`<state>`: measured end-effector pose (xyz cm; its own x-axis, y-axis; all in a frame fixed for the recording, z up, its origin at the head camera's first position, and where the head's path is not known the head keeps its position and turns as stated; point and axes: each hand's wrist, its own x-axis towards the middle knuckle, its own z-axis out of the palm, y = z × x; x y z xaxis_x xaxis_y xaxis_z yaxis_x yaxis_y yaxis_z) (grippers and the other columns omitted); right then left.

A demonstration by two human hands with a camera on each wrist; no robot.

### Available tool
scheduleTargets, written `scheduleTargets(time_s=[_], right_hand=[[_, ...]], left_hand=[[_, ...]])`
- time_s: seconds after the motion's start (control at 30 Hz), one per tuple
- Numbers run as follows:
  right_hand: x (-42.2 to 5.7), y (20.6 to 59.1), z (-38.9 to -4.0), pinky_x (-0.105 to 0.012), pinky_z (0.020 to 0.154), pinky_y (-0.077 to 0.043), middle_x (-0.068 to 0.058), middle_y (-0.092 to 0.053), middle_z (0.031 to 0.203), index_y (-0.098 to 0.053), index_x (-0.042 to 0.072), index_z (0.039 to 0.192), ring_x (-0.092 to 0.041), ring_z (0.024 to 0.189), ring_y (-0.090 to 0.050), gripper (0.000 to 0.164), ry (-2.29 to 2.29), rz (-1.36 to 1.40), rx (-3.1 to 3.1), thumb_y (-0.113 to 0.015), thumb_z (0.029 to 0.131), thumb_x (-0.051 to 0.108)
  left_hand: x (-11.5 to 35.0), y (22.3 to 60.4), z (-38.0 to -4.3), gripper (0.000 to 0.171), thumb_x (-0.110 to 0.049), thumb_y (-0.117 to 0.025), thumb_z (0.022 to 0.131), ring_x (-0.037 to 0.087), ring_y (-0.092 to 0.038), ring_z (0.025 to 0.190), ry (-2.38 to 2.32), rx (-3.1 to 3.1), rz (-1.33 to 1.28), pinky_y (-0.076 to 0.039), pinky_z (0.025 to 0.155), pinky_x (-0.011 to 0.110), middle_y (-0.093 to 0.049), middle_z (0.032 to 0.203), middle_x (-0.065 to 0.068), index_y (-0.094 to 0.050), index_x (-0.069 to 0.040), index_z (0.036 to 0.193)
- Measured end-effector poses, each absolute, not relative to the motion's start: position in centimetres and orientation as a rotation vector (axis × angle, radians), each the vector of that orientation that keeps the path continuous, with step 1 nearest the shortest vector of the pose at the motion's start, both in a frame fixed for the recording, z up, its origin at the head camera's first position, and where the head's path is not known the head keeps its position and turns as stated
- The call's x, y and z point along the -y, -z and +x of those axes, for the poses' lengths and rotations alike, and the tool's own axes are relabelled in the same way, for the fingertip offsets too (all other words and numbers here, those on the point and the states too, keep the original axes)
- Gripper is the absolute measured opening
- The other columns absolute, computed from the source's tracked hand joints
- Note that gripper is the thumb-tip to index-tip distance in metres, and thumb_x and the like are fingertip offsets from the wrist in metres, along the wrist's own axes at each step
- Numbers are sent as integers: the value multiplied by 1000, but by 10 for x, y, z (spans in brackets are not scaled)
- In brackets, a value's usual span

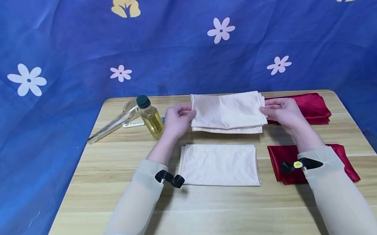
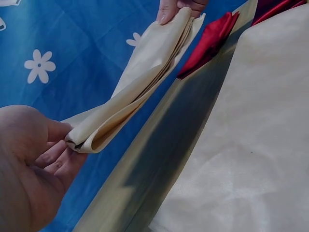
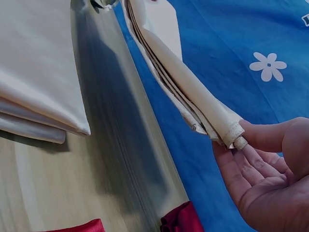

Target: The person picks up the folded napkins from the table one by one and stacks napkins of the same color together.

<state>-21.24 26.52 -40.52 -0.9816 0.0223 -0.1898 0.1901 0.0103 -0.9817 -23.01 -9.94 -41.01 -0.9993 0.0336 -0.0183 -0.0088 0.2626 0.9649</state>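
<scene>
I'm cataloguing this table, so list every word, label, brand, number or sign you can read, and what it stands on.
Nothing can be read for certain.
White strip: dark marks, too small and blurred to read.
Bottle: faint marks on its side, too blurred to read.
Held cloth: no lettering shows.
Backdrop: printed flowers, no legible lettering.

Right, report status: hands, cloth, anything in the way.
Left hand and right hand pinching opposite ends of folded white cloth. Cloth held above table. Bottle close by left hand, seemingly not blocking.
</scene>
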Motion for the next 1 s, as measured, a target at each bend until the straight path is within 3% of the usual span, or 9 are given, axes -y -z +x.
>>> scheduleTargets(time_s=[0.17, 0.4, 0.63, 0.87, 1.0], right_hand=[[-269, 401, -203, -25, 77, -63, -1, -78, 94, -62, -13, 126, -10, 84, -73, 43, 2096, 226, -2125, -82, 93, 5], [-271, 396, -193, -27, 77, -64, -2, -78, 94, -60, -13, 126, -12, 84, -74, 44, 2077, 179, -2129, -82, 94, 7], [-271, 392, -183, -29, 76, -64, -4, -78, 95, -63, -10, 123, -13, 84, -75, 38, 2129, 159, -2091, -82, 94, 5], [-269, 392, -173, -26, 74, -64, -3, -79, 94, -66, -7, 120, -12, 83, -74, 34, 2122, 128, -2127, -83, 93, 6], [-267, 392, -168, -27, 75, -64, -5, -79, 94, -68, -7, 119, -13, 82, -75, 34, 2144, 119, -2109, -84, 92, 6]], left_hand=[[101, 407, -221, 28, -14, -76, 99, 22, -73, 89, -1880, -2462, 66, -62, 74, 30, -76, 101, 13, -75, 1, 122], [104, 401, -210, 27, -12, -77, 98, 23, -73, 88, -1918, -2412, 72, -61, 88, 54, -76, 100, 16, -74, 3, 120], [110, 399, -203, 26, -14, -78, 98, 22, -74, 88, -1914, -2409, 57, -62, 87, 52, -76, 99, 15, -75, 2, 118], [117, 398, -196, 29, -15, -78, 98, 24, -74, 95, -1886, -2411, 47, -63, 79, 30, -76, 103, 16, -73, 3, 121], [121, 398, -191, 33, -13, -79, 98, 26, -74, 98, -1881, -2388, 47, -62, 84, 28, -76, 107, 18, -71, 5, 125]])
